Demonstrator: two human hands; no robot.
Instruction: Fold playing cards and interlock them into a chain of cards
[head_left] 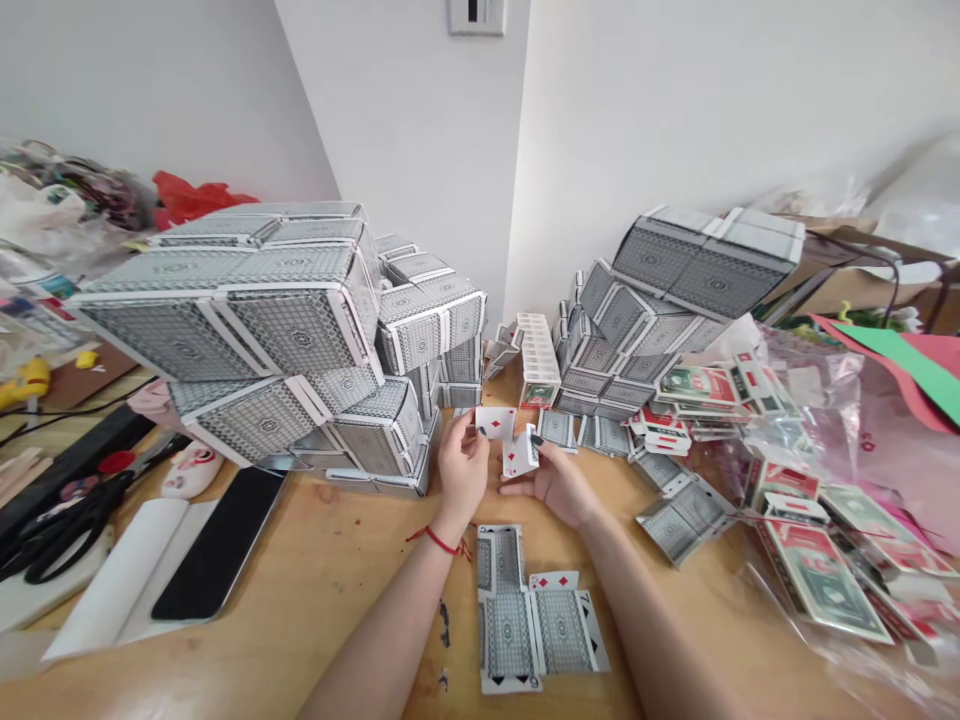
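My left hand (461, 470) pinches a diamond playing card (496, 422) by its edge above the wooden table (337, 570). My right hand (555, 480) grips a second, folded diamond card (520, 455) that meets the first. A red string circles my left wrist. Below my hands lies a flat piece of joined, folded cards (529, 615), grey backs up.
A big stack of card-built blocks (277, 330) rises at the left, a smaller heap (660, 300) at the right. Card boxes (817, 570) in plastic wrap lie at the right. A black phone (217, 545) and scissors (67, 525) lie at the left.
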